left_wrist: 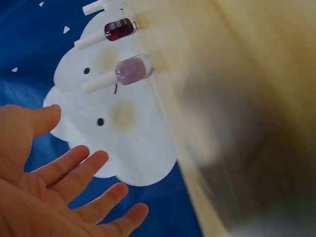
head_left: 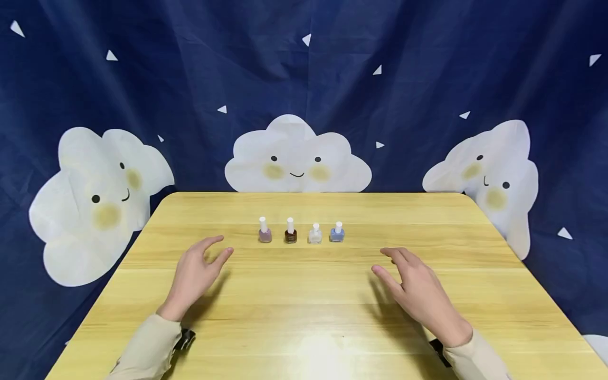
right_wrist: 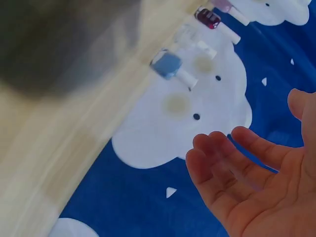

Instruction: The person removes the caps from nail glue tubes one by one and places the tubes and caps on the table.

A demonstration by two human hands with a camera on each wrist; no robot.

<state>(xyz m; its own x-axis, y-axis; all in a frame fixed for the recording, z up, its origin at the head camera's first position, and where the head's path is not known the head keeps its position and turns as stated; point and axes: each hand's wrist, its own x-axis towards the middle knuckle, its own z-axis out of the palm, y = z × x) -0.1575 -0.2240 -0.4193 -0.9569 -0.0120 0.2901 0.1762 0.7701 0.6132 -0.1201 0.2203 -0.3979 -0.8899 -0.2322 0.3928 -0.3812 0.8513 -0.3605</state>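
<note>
A row of small nail polish bottles with white caps stands upright on the wooden table. From left to right come a mauve nail polish (head_left: 265, 235), a dark red-brown nail polish (head_left: 291, 236), a clear-white nail polish (head_left: 315, 236) and a blue nail polish (head_left: 337, 235). My left hand (head_left: 193, 274) hovers over the table, left of the mauve bottle, with fingers relaxed and nothing in its grasp. To the right of the blue bottle, my right hand (head_left: 420, 290) is likewise raised, fingers spread and loosely bent, holding nothing. Both palms show bare in the wrist views.
The light wooden table (head_left: 304, 295) has rounded far corners. Behind it hangs a dark blue curtain (head_left: 266, 58) printed with white triangles and smiling clouds (head_left: 296, 145). Black straps (head_left: 184, 339) show at the cuffs of the beige sleeves (head_left: 149, 348).
</note>
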